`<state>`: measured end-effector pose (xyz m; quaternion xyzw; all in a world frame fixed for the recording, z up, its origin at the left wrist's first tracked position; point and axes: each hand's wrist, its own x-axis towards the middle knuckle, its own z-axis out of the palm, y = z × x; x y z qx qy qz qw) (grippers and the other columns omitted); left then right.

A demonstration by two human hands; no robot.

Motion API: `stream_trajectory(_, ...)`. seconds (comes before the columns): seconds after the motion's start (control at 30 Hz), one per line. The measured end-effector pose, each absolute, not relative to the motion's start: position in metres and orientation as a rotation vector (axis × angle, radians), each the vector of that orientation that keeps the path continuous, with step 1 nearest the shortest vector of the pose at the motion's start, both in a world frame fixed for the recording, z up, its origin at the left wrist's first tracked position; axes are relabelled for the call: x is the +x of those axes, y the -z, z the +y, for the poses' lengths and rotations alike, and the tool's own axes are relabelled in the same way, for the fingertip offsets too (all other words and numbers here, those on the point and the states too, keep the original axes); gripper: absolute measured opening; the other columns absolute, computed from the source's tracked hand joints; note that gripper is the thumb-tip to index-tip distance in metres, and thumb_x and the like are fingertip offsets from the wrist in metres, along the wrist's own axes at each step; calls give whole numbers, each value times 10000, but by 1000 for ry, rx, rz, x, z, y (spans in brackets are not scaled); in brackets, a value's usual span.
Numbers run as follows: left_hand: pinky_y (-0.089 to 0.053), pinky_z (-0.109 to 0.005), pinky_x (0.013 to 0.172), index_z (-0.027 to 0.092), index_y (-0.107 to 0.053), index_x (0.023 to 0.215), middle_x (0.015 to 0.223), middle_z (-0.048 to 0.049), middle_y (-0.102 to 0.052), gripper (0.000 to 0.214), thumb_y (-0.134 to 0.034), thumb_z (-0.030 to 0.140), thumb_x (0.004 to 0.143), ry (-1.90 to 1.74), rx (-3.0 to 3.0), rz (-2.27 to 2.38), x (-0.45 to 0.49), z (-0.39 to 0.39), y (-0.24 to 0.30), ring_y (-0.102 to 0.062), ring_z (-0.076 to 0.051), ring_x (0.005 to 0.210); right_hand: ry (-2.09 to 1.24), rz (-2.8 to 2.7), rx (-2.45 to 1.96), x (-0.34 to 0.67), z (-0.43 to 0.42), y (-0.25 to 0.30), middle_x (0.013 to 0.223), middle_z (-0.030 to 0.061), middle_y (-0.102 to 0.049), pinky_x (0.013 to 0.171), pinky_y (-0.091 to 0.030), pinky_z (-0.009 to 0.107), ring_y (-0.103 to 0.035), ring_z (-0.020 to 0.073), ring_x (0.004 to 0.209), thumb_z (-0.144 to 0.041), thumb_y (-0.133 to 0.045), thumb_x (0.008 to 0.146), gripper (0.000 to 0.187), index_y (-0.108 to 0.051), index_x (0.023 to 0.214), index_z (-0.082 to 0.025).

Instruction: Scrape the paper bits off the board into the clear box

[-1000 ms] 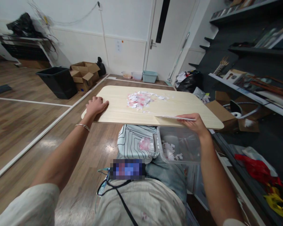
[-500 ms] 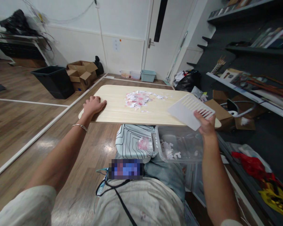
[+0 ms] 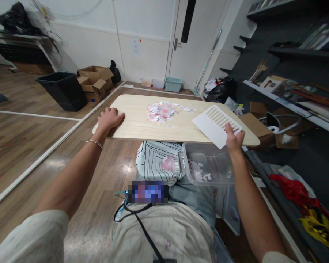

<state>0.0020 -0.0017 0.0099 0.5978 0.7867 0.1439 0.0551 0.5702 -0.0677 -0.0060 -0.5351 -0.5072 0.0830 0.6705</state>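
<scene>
My left hand (image 3: 109, 119) rests on the near left corner of a light wooden board (image 3: 137, 124), fingers curled over its edge. My right hand (image 3: 232, 137) grips a white slotted plastic panel (image 3: 215, 124) by its near corner, holding it tilted above the board's right side. A heap of small white and pink paper scraps (image 3: 161, 110) lies in the board's middle. Below the board's near edge, a clear plastic tub (image 3: 208, 168) sits on my lap with some white scraps inside.
A striped cushion (image 3: 156, 162) lies under the board. A black bin (image 3: 61, 89) and open cardboard boxes (image 3: 94, 82) stand on the wooden floor at left. Dark shelves (image 3: 290, 98) with clutter run along the right, a black bag (image 3: 222, 93) near the door.
My right hand lifted the white slotted panel from flat at the board's near edge to a tilted hold above the right side. The left hand stayed on the corner.
</scene>
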Motion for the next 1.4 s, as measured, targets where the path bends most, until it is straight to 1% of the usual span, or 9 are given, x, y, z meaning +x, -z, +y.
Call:
stream_trajectory(0.13, -513, -752, 1313, 163, -735, 1654, 1849, -346, -594, 794, -451, 654, 1098, -443, 1806, 2386, 1, -1, -10, -617, -603, 1624, -144, -1193, -1241, 570, -71, 1, 776, 63, -713, 815, -674, 493, -720, 311, 817, -882, -884, 770, 636, -658, 795, -288)
stream_trajectory(0.27, -508, -751, 1312, 160, -749, 1632, 1849, -348, -592, 789, -442, 648, 1093, -441, 1806, 2387, 2, -1, -10, -614, -604, 1626, -39, -1273, -1295, 571, -74, -7, 724, 16, -640, 705, -607, 425, -620, 255, 708, -826, -886, 796, 586, -590, 836, -321)
stream_trajectory(0.43, -496, -757, 1312, 158, -758, 1600, 1848, -352, -589, 786, -423, 649, 1086, -455, 1817, 2380, 3, -2, -10, -598, -609, 1639, -81, -1284, -1270, 568, -74, -13, 908, 38, -726, 746, -650, 445, -758, 307, 792, -568, -887, 759, 542, -536, 1097, -332)
stream_trajectory(0.57, -498, -765, 1306, 144, -751, 1614, 1843, -367, -586, 797, -424, 645, 1089, -453, 1815, 2369, 2, -1, -10, -603, -618, 1629, -135, -1326, -1272, 569, -75, -16, 980, 79, -778, 818, -683, 499, -808, 354, 868, -390, -815, 698, 546, -556, 1173, -316)
stream_trajectory(0.77, -500, -773, 1311, 177, -765, 1609, 1835, -345, -596, 778, -449, 658, 1086, -489, 1806, 2361, 1, -2, -9, -595, -613, 1635, -144, -1433, -1278, 568, -75, -34, 1044, 98, -822, 878, -694, 508, -800, 350, 920, -307, -785, 667, 476, -650, 1123, -307)
stream_trajectory(0.9, -496, -784, 1315, 212, -767, 1620, 1803, -326, -627, 782, -480, 699, 1080, -513, 1790, 2360, 1, -2, -9, -592, -613, 1633, -138, -1491, -1303, 560, -76, -47, 1066, 75, -839, 813, -675, 442, -761, 298, 879, -273, -775, 665, 444, -695, 1100, -308)
stream_trajectory(1.1, -492, -769, 1337, 187, -735, 1673, 1838, -326, -602, 808, -457, 671, 1088, -485, 1787, 2366, 2, -1, -10, -578, -605, 1659, -55, -1471, -1396, 548, -77, -52, 876, 37, -782, 650, -592, 374, -676, 253, 727, -219, -743, 623, 419, -710, 1034, -294)
stream_trajectory(1.27, -486, -790, 1336, 177, -734, 1672, 1851, -336, -591, 804, -452, 645, 1082, -483, 1791, 2362, 1, 0, -10, -576, -611, 1661, 41, -1446, -1441, 539, -68, -49, 753, -5, -695, 633, -556, 365, -595, 229, 654, -218, -726, 609, 330, -653, 920, -303)
stream_trajectory(1.4, -497, -775, 1330, 180, -734, 1667, 1861, -338, -580, 805, -455, 665, 1089, -484, 1790, 2364, 0, 0, -9, -586, -609, 1654, 124, -1494, -1491, 539, -58, -51, 689, -20, -605, 689, -553, 383, -534, 219, 654, -193, -759, 645, 279, -580, 820, -315)
